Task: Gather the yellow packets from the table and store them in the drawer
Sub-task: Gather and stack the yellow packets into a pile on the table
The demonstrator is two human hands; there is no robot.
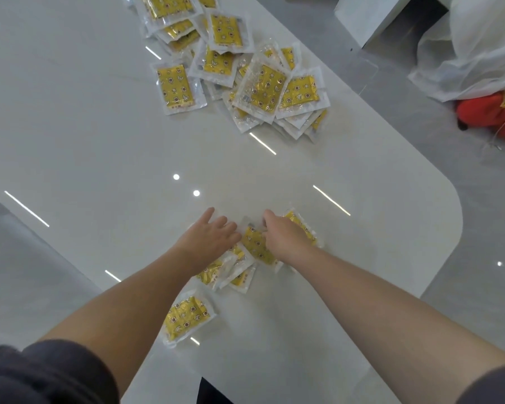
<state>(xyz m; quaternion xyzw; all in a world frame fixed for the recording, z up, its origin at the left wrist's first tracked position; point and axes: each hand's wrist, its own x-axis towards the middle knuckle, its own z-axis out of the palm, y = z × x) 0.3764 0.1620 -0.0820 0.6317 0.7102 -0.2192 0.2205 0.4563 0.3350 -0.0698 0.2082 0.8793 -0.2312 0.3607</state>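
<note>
1. Location of goods. We find the yellow packets in three lots on the white table (99,141): a large far heap (263,86) well beyond the hands, a small near cluster (255,246) under the hands, and one lone packet (187,316) lying closer to the person, just beside the left forearm. No drawer is in view.
2. Left hand (209,239). Its fingers are straight and spread, laid flat on the left end of the near cluster; it grips nothing.
3. Right hand (285,242). It is knuckles up, with fingers bent down onto the right part of the cluster. We cannot tell whether they pinch a packet or merely rest on it.
4. Governing relation. The near cluster lies as a band running from near-left to far-right, with a hand at each end and a packet exposed between them. That middle packet has its long axis from far-left to near-right, crossing the band.
5. Lone packet. It points near-left to far-right and lies behind both hands; the left hand is the nearer.
6. Judgement. We consider that drawing the hands together would bunch the cluster. The far heap is untouched, so most of the task remains.
</note>
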